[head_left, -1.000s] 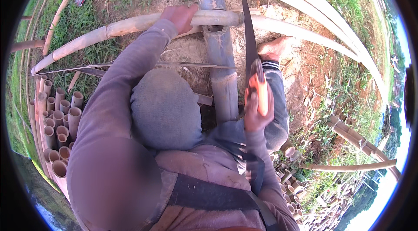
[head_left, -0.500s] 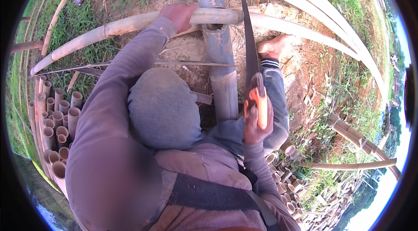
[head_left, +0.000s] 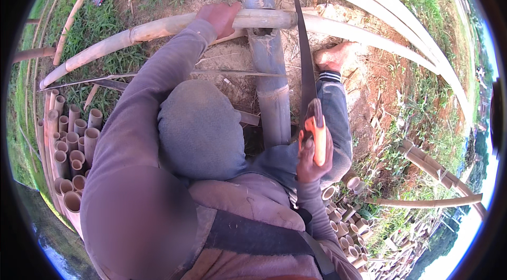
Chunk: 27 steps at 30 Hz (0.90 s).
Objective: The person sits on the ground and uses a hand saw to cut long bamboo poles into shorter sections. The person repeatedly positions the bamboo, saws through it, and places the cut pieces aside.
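A long pale bamboo pole [head_left: 132, 34] lies across a thick grey bamboo log [head_left: 272, 84] that runs away from me. My left hand [head_left: 219, 16] presses down on the pole just left of where the two cross. A hand saw [head_left: 304, 68] with an orange handle is gripped in my right hand [head_left: 311, 158]. Its dark blade stands on edge and its far end reaches the pole just right of the log. My bare right foot [head_left: 332, 57] rests on the ground to the right of the blade.
Several short cut bamboo tubes [head_left: 68, 142] are stacked at my left. More cut tubes [head_left: 346, 216] lie at the lower right. Long bamboo poles [head_left: 380, 10] curve along the right side. Grass and bare soil surround the log.
The saw has slid back toward me along the cut, and my right hand sits slightly lower. My left hand has stayed on the pole.
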Motion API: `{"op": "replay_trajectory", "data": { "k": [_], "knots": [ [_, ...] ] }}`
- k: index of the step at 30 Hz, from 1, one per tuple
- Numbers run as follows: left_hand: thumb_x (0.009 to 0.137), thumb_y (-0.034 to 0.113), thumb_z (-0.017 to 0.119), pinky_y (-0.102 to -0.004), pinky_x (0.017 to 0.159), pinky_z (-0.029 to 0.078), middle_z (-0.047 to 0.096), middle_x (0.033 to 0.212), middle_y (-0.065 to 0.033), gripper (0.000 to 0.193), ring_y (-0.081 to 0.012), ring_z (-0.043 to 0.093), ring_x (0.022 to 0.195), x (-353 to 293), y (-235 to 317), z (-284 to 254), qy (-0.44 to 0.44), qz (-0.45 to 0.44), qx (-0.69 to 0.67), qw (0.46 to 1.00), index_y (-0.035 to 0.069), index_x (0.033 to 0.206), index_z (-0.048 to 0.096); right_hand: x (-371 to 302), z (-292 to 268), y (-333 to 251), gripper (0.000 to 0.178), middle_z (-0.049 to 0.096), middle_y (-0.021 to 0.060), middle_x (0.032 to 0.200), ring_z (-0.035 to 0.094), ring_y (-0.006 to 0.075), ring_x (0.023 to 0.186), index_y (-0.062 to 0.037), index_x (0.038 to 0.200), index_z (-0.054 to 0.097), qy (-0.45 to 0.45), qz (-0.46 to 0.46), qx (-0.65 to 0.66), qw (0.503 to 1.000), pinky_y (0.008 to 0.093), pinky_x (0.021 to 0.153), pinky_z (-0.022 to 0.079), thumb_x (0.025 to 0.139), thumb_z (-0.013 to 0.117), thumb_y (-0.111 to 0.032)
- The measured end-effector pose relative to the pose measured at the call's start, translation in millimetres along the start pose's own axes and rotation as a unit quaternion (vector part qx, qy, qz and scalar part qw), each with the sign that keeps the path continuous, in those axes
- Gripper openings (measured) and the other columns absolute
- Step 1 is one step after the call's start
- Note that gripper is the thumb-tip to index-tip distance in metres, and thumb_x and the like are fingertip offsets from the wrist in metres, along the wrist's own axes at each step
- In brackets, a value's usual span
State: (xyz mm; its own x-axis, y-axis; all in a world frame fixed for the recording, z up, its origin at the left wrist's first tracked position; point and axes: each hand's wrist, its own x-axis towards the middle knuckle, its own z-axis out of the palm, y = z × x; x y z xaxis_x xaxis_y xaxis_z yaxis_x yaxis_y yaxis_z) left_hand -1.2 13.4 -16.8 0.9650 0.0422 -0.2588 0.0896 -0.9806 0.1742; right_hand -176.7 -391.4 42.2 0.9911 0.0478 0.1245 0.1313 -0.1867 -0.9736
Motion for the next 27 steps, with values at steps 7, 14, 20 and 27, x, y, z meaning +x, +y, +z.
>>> {"op": "replay_trajectory", "data": {
  "k": [7,14,20,27],
  "knots": [
    [0.085,0.028,0.081,-0.0514,0.092,0.058,0.073,0.113,-0.0178,0.056,-0.0396,0.073,0.106,-4,7,-2,-0.007,0.007,0.001,1.0,0.013,0.133,0.056,139,81,12,0.046,0.07,0.0193,0.132,0.067,0.0194,0.117,0.0108,0.141,0.058,-0.001,0.018,0.001,1.0,0.0335,0.101,0.054,0.101,0.072,-0.007],
    [0.085,0.029,0.08,-0.0515,0.09,0.058,0.073,0.111,-0.0177,0.051,-0.0399,0.073,0.105,-3,1,-1,-0.001,0.008,-0.006,1.0,0.011,0.127,0.057,-22,-14,-18,0.055,0.06,0.0285,0.144,0.068,0.0355,0.126,0.0142,0.147,0.047,-0.012,0.013,0.024,1.0,0.0425,0.099,0.063,0.104,0.069,-0.013],
    [0.087,0.026,0.08,-0.051,0.09,0.059,0.075,0.111,-0.017,0.048,-0.0391,0.074,0.105,5,7,-5,0.019,0.007,0.005,1.0,0.011,0.127,0.059,151,77,18,0.044,0.071,0.0181,0.126,0.069,0.0198,0.113,0.0094,0.14,0.059,-0.013,-0.044,-0.063,0.997,0.0325,0.098,0.055,0.101,0.072,-0.006],
    [0.087,0.025,0.08,-0.0517,0.088,0.06,0.076,0.108,-0.0165,0.047,-0.039,0.075,0.103,-3,-5,1,0.021,-0.003,0.002,1.0,0.011,0.127,0.06,8,-4,-17,0.053,0.063,0.0271,0.139,0.067,0.0313,0.126,0.0142,0.146,0.049,-0.023,0.04,-0.051,0.998,0.0403,0.101,0.06,0.103,0.068,-0.011]
  ]
}}
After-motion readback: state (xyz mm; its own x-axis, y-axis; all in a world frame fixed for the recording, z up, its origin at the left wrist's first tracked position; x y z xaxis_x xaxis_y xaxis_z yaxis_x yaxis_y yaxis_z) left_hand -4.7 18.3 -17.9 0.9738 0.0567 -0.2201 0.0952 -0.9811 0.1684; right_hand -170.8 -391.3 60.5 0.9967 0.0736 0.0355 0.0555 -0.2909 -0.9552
